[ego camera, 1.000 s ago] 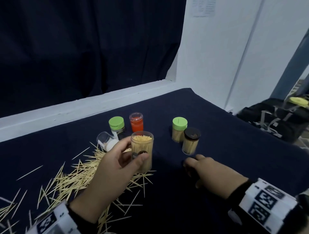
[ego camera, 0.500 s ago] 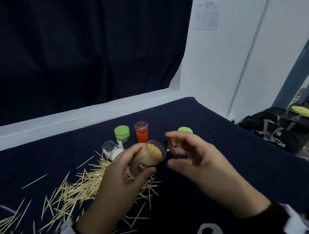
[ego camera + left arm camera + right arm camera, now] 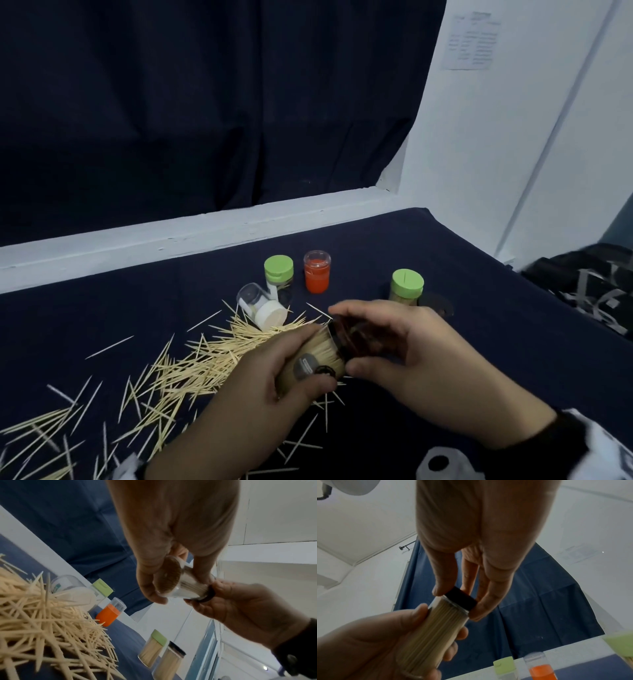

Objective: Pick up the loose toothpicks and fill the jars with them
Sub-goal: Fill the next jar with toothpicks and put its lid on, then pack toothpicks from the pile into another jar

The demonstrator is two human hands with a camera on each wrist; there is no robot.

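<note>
hands 2 | left hand (image 3: 253, 394) gripping full jar (image 3: 313, 359) | right hand (image 3: 404, 356) pinching its dark lid (image 3: 461, 599) | bench (image 3: 479, 308) jars 5: green-lidded 2, orange 1, dark-lidded 1, tipped clear 1

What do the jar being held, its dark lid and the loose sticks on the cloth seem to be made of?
Held jar: probably clear glossy plastic; the toothpicks show through its wall.
Dark lid: likely matte plastic, opaque.
Loose toothpicks: pale wood or bamboo, matte and pointed.
</note>
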